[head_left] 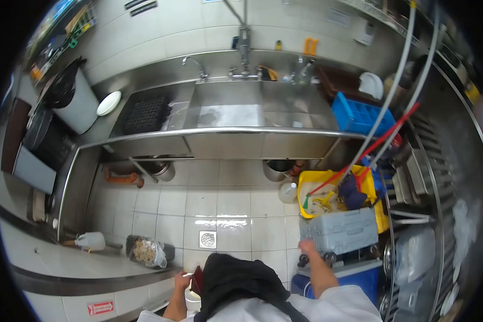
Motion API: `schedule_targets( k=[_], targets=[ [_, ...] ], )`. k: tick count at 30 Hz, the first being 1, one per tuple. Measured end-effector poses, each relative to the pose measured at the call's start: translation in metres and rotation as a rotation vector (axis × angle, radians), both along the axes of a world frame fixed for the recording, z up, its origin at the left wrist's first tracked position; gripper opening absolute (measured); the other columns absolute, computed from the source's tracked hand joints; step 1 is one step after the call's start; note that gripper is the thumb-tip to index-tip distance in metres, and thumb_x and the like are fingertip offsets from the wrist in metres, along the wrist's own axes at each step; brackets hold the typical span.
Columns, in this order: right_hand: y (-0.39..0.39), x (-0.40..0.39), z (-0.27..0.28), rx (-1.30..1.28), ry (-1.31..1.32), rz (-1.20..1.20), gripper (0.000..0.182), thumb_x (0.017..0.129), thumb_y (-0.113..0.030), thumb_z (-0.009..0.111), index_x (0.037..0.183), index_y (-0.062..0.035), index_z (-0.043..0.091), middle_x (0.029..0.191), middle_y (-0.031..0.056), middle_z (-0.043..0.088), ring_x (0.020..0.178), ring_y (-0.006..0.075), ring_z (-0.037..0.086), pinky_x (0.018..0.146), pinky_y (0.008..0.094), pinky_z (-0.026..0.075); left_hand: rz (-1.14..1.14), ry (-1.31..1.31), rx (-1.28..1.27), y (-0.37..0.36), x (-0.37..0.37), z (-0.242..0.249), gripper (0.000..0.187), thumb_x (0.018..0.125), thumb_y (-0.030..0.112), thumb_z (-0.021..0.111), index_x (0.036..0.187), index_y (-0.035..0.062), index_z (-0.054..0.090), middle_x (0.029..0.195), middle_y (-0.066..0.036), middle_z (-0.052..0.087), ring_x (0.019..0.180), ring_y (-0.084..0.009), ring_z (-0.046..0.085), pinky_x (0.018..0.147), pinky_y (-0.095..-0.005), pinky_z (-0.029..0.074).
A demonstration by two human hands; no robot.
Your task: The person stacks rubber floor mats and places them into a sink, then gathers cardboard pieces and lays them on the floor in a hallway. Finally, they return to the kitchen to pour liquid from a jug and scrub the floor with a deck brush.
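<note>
At the bottom, left of the black apron [241, 284], my left hand [182, 280] is closed around a small white thing I cannot make out. A dark red flat object [197, 280] and a white container [193, 299] are right beside that hand. My right hand [307, 247] hangs at the near left edge of the grey mop wringer [341, 231]; its fingers are too small and blurred to read. Behind the wringer stands a yellow mop bucket [306, 194] with a red handle [354, 150] slanting out of it.
A steel sink counter [225, 130] with a black rack [145, 112] spans the far side. Tiled floor with a drain [207, 239] lies between. A bin with a plastic liner [150, 251] stands left, a blue box [354, 279] right, near steel shelving [440, 193].
</note>
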State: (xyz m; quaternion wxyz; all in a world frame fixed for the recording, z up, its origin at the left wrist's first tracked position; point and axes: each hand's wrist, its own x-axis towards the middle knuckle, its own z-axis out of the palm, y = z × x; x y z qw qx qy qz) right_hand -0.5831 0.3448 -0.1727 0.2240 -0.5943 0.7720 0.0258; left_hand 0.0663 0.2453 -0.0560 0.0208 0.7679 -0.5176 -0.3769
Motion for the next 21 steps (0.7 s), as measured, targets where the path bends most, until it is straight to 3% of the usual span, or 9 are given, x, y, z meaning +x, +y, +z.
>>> schedule_targets(
  k=[1, 4, 6, 10, 12, 14, 15, 17, 21],
  targets=[
    [-0.034, -0.033, -0.046, -0.21, -0.021, -0.231, 0.02, 0.076, -0.016, 0.063, 0.092, -0.0078, 0.071, 0.092, 0.0171, 0.069, 0.082, 0.0315, 0.066, 0.074, 0.0443, 0.052, -0.283, -0.101, 0.112, 0.007, 0.012, -0.019, 0.045, 0.067, 0.026, 0.075, 0.103, 0.0003, 0.07, 0.11, -0.021, 0.067, 0.104, -0.0361, 0.063, 0.092, -0.0396, 0.05],
    [-0.153, -0.045, 0.048, -0.367, -0.231, -0.632, 0.03, 0.081, -0.015, 0.058, 0.109, -0.0059, 0.066, 0.086, 0.0153, 0.068, 0.075, 0.0277, 0.065, 0.067, 0.0395, 0.052, -0.86, -0.257, 0.196, 0.014, 0.018, -0.035, 0.042, 0.07, 0.024, 0.075, 0.103, -0.0008, 0.069, 0.109, -0.018, 0.068, 0.098, -0.0345, 0.066, 0.084, -0.041, 0.054],
    [-0.206, -0.043, 0.082, -0.296, -0.719, -0.775, 0.036, 0.085, -0.015, 0.054, 0.119, -0.0039, 0.061, 0.082, 0.0103, 0.067, 0.072, 0.022, 0.064, 0.063, 0.034, 0.051, 0.368, 0.043, 0.422, 0.022, 0.004, -0.025, 0.033, 0.075, 0.022, 0.073, 0.1, -0.0003, 0.069, 0.098, -0.013, 0.07, 0.084, -0.03, 0.068, 0.064, -0.0413, 0.057],
    [-0.228, -0.034, 0.036, -0.329, -0.531, -0.519, 0.031, 0.087, -0.018, 0.058, 0.114, -0.0032, 0.062, 0.081, 0.007, 0.066, 0.073, 0.0153, 0.063, 0.06, 0.0294, 0.049, 0.437, 0.203, 0.493, -0.034, -0.014, -0.043, 0.026, 0.082, 0.023, 0.068, 0.095, 0.001, 0.069, 0.076, -0.011, 0.065, 0.063, -0.0245, 0.064, 0.049, -0.038, 0.052],
    [-0.227, 0.001, 0.088, -0.09, -0.638, -0.6, 0.03, 0.087, -0.018, 0.059, 0.112, -0.0035, 0.063, 0.081, 0.0073, 0.066, 0.072, 0.0152, 0.063, 0.06, 0.03, 0.049, 0.272, 0.556, 0.532, -0.095, -0.013, -0.054, 0.027, 0.086, 0.026, 0.063, 0.094, 0.0012, 0.069, 0.074, -0.012, 0.064, 0.06, -0.0219, 0.062, 0.046, -0.0388, 0.049],
    [-0.185, 0.022, 0.09, 0.138, -0.751, -0.766, 0.029, 0.086, -0.019, 0.06, 0.111, -0.0038, 0.063, 0.082, 0.0077, 0.066, 0.072, 0.0152, 0.063, 0.06, 0.0307, 0.05, -0.396, 0.389, 0.126, -0.16, -0.035, -0.079, 0.03, 0.089, 0.029, 0.058, 0.099, 0.0024, 0.069, 0.075, -0.013, 0.064, 0.058, -0.0229, 0.058, 0.048, -0.0399, 0.048],
    [-0.167, 0.008, 0.056, 0.201, -0.646, -0.456, 0.026, 0.086, -0.019, 0.061, 0.106, -0.0041, 0.065, 0.082, 0.0076, 0.066, 0.071, 0.0156, 0.064, 0.06, 0.0324, 0.051, -0.933, 0.013, -0.271, -0.212, -0.053, -0.081, 0.03, 0.087, 0.023, 0.061, 0.109, 0.0039, 0.067, 0.084, -0.016, 0.066, 0.072, -0.02, 0.06, 0.057, -0.0363, 0.05],
    [-0.118, 0.016, 0.054, 0.28, -0.551, -0.23, 0.023, 0.085, -0.02, 0.062, 0.101, -0.0044, 0.067, 0.082, 0.0075, 0.067, 0.071, 0.0161, 0.064, 0.06, 0.0341, 0.053, 0.106, 0.429, 0.116, -0.274, -0.079, -0.105, 0.035, 0.085, 0.018, 0.066, 0.117, 0.0053, 0.063, 0.104, -0.018, 0.065, 0.089, -0.0176, 0.06, 0.067, -0.0336, 0.051],
    [-0.11, 0.018, 0.049, 0.656, -0.48, -0.679, 0.019, 0.083, -0.023, 0.065, 0.082, -0.0045, 0.068, 0.077, 0.007, 0.068, 0.068, 0.0168, 0.065, 0.058, 0.0381, 0.055, 0.19, 0.644, -0.035, -0.389, -0.137, -0.015, 0.044, 0.085, 0.016, 0.067, 0.126, 0.0051, 0.056, 0.128, -0.014, 0.055, 0.095, -0.0211, 0.06, 0.071, -0.0319, 0.051]
  ],
)
